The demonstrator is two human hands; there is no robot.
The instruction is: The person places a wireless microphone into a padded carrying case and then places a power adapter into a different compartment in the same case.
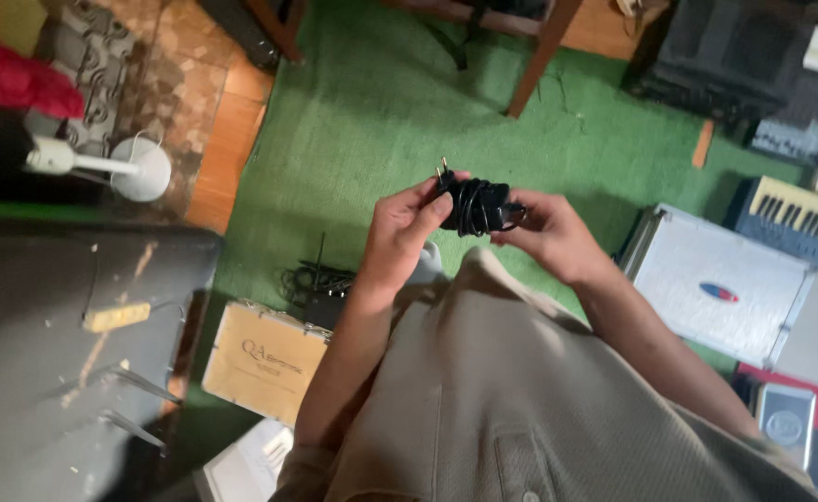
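Both hands meet in front of the chest, above the green carpet (372, 112). The left hand (399, 232) has its grip wrapped round one end of a coiled black cable (477, 206), thumb pressed over the top near the metal plug prongs (443, 169). The right hand (550, 232) pinches the other end of the bundle, fingertips closed on the loops.

It looks like the winding stage: the cord is already gathered into a tight bundle, and the fingers seem to be tidying its last turns. Any further handling would call for a firm hold on the coil so the loops do not spring loose.

The bundle's long axis runs roughly from hand to hand, left to right and slightly downward. The prongs stick up and away from the body at the left end.

Below the hands, a cardboard box (265, 358) and a tangle of dark wires (316, 279) lie on the floor, and a silver case (716, 288) sits to the right beside a small keyboard (799, 218).
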